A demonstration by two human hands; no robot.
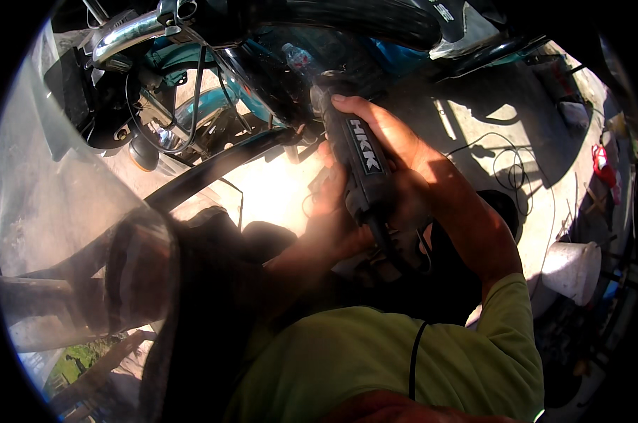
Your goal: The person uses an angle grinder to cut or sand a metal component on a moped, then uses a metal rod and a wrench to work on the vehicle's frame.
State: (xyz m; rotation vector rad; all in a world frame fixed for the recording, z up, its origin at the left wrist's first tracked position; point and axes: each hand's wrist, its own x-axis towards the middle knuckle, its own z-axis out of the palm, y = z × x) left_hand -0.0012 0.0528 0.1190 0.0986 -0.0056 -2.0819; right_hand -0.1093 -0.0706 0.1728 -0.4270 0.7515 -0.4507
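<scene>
A black angle grinder (361, 158) points away from me, its head (331, 83) close to the dark tubes of a vehicle frame (220, 166). My right hand (389, 137) is closed over its right side, with the thumb along the top near the head. From below and the left, my left hand (329, 201) grips the same body. Its fingers are partly hidden by the tool and by glare. A black cord (382, 236) runs from the grinder's rear end. I cannot see the disc or whether it touches the metal.
Chrome tubing (128, 39), cables and teal parts (209, 106) crowd the far left. A plastic bottle (298, 58) lies beyond the grinder. Thin cable (516, 169) coils on the sunlit floor, near a white bucket (572, 271). Clear plastic (65, 176) covers the left side.
</scene>
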